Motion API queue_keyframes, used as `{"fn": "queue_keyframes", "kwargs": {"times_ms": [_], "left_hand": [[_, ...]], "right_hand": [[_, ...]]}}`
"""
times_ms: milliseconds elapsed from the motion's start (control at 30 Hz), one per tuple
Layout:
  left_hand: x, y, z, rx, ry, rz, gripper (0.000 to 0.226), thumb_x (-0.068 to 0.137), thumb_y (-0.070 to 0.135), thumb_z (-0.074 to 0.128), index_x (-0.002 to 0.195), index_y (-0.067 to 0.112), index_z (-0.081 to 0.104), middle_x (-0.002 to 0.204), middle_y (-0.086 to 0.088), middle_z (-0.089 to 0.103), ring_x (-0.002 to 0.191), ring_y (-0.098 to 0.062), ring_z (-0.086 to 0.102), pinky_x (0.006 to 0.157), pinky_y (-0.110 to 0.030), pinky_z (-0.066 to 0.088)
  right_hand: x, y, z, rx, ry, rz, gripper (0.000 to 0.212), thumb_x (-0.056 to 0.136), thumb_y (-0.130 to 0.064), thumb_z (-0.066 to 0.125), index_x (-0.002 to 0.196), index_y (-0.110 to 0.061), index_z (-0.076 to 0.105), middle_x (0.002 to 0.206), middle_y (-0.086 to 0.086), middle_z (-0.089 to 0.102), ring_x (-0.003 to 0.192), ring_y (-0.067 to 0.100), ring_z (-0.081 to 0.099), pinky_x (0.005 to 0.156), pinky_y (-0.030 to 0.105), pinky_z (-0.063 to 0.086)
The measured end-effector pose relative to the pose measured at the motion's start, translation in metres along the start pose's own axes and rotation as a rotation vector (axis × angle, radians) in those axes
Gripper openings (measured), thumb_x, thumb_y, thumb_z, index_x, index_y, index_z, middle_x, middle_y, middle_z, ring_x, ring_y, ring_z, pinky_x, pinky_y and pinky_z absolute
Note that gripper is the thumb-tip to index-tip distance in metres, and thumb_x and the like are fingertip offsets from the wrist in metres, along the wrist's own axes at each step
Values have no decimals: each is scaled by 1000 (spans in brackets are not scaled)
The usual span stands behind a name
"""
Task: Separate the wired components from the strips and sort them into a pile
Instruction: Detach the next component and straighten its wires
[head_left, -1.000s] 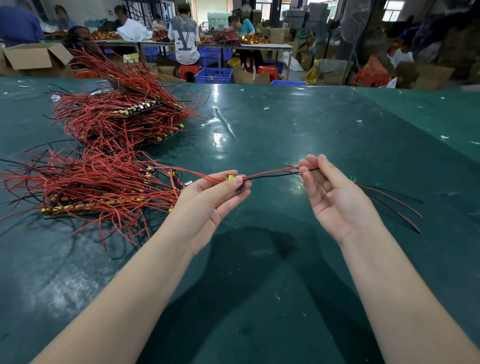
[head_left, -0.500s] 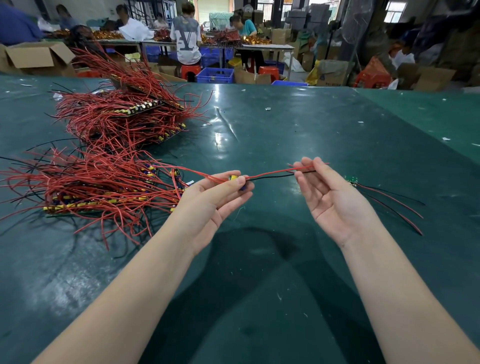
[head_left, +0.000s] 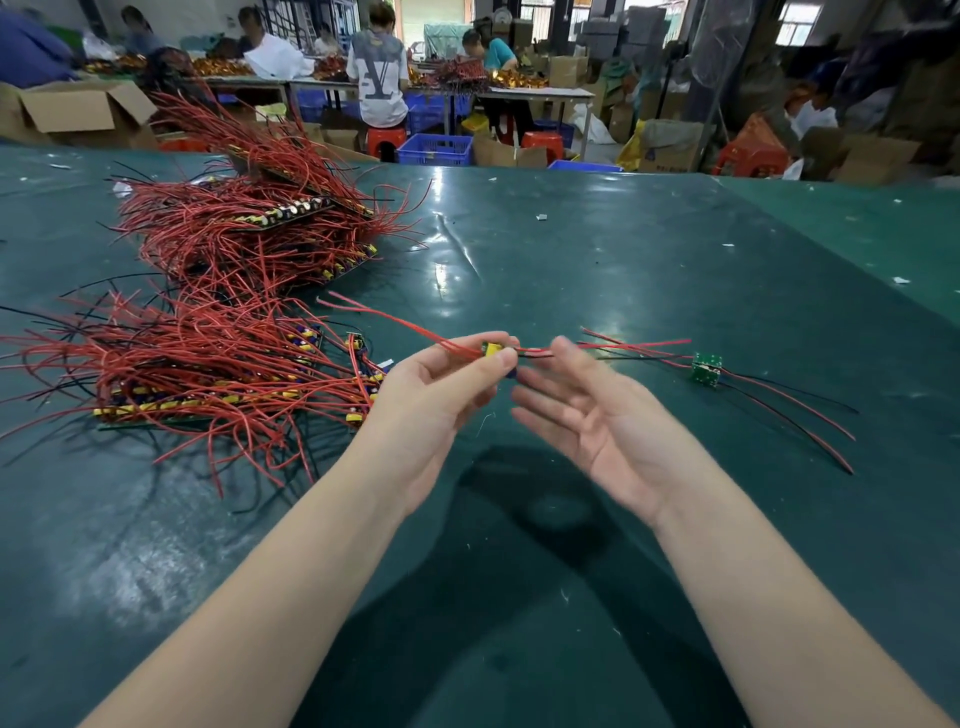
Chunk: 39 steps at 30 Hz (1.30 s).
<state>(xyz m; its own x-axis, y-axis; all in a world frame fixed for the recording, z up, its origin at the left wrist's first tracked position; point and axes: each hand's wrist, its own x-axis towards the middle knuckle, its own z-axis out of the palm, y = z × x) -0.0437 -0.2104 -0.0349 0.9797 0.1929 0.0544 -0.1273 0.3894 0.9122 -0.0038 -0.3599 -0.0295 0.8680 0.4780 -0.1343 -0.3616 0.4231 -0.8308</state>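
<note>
Wires fan out from the small yellow component (head_left: 492, 349) that your left hand (head_left: 434, 397) pinches between thumb and fingertips, palm turned up, just above the green tabletop (head_left: 597, 249); its red leads trail left toward the strips and right past your other hand. Your right hand (head_left: 592, 421) is spread wide, fingers straight and palm up, holding nothing; its fingertips sit just beside the component, and whether they touch the leads cannot be told. Right of that hand, one separated piece with a small green board (head_left: 706, 368) lies on the tabletop, its red and black wires running off toward the right; it lies alone. To your left the near bundle of strips (head_left: 171, 374) lies flat in a tangle of red wire, rows of yellow parts showing along its edges; behind it a second heap of strips (head_left: 260, 228) is stacked higher. Beyond the tabletop, people sit at other benches among cardboard boxes (head_left: 78, 111) and blue crates (head_left: 435, 149).
</note>
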Motion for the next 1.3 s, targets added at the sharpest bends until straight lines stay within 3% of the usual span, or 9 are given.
{"fn": "queue_keyframes", "kwargs": {"times_ms": [133,267,400,567,767,933,1100,1300], "left_hand": [[-3,-1,3,25,-87,-23,19,80,10,65,99,12,70,83,3,72,75,-3,65,69,-12,49],[-1,3,2,-20,-24,-8,19,95,13,54,104,12,70,80,7,67,71,-1,57,69,-13,48],[-1,4,0,13,81,57,16,93,5,56,96,8,71,76,3,64,68,-3,57,71,-14,52],[-3,1,2,59,74,54,11,90,2,60,89,5,71,76,3,69,66,-4,61,70,-16,54],[-3,-4,7,-186,65,-28,14,89,3,59,89,8,71,75,-1,71,68,-5,67,67,-14,54],[-1,-3,4,-185,62,7,14,93,9,56,97,7,70,82,-4,72,78,-11,69,73,-19,55],[1,0,0,-121,132,37,12,91,3,59,91,7,71,76,-3,72,67,-7,67,63,-15,54],[3,7,-5,-207,125,35,19,98,16,52,96,8,68,88,-2,74,85,-12,72,65,-18,55]], "right_hand": [[2,12,7,52,-53,-4,12,70,-18,72,75,-8,78,82,9,74,78,21,73,68,26,58],[3,12,5,59,3,-30,14,70,-19,73,74,-7,78,86,13,74,77,20,73,67,25,58],[1,11,5,11,4,-41,20,66,-19,76,82,-7,76,89,12,74,79,23,73,66,27,58],[0,13,6,-45,22,-97,19,63,-14,77,81,-8,78,88,13,75,76,20,73,65,24,57],[0,13,8,182,10,-70,11,69,-9,72,77,-7,79,80,7,74,71,12,71,63,16,55],[0,11,7,151,35,-78,13,68,-10,73,79,-7,79,79,7,73,70,12,71,62,16,55],[0,12,7,166,46,-55,11,69,-8,72,78,-6,79,77,6,72,70,12,71,61,16,55],[0,10,3,137,56,-34,13,67,-10,74,79,-6,79,80,8,72,71,13,71,61,17,55]]}}
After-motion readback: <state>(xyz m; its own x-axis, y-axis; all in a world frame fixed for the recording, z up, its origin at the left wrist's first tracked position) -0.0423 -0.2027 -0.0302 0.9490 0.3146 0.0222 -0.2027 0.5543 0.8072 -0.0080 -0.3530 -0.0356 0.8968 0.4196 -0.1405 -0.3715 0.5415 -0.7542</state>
